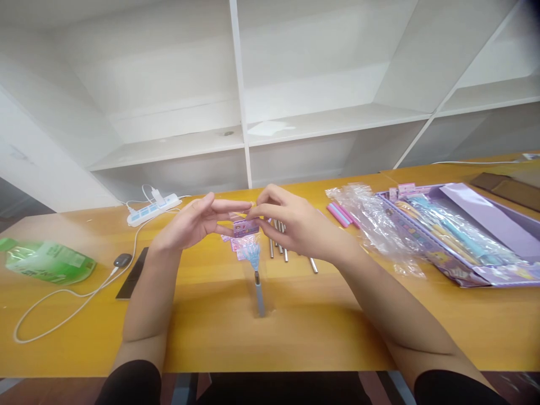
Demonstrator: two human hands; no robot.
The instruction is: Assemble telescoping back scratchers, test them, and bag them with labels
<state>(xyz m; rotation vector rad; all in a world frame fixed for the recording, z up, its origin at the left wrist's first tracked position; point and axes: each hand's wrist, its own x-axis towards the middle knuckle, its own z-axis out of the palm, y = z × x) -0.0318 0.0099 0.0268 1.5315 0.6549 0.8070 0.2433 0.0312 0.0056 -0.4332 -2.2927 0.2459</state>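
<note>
Both hands pinch a small pink card: left hand (192, 224), right hand (291, 225), card (246, 227). A blue pen (258, 289) in a clear bag hangs under it. It could slip and drop on the table (295, 332).

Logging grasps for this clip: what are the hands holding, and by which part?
Both the left hand and the right hand pinch a small clear plastic packet with a purple printed card top by that card, fingertips at either end; its blue contents hang below.
</note>
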